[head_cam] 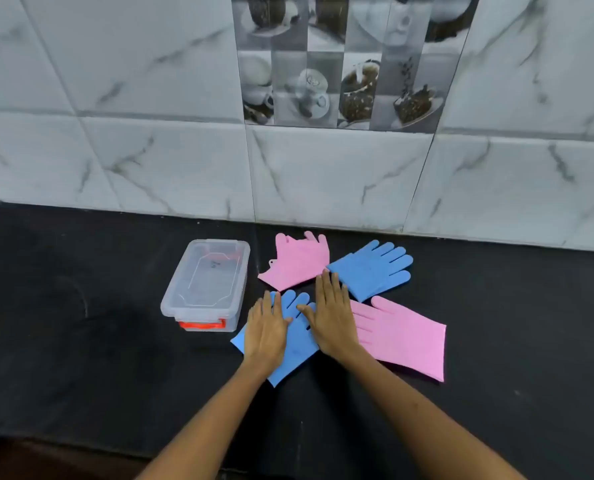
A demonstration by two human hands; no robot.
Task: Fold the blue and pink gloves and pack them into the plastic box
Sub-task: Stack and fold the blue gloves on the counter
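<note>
Several rubber gloves lie flat on the black counter (81, 341). My left hand (266, 329) and my right hand (333, 317) rest palm down, fingers spread, on the near blue glove (297, 344). The right hand also covers the fingers of the near pink glove (402, 336). A second pink glove (297, 263) and a second blue glove (373, 268) lie farther back by the wall. The clear plastic box (207, 284) with its lid on and an orange-red latch stands to the left of the gloves.
A tiled marble-pattern wall (323, 174) rises right behind the gloves. The counter's front edge runs along the bottom left. Bare black counter stretches left of the box and right of the gloves.
</note>
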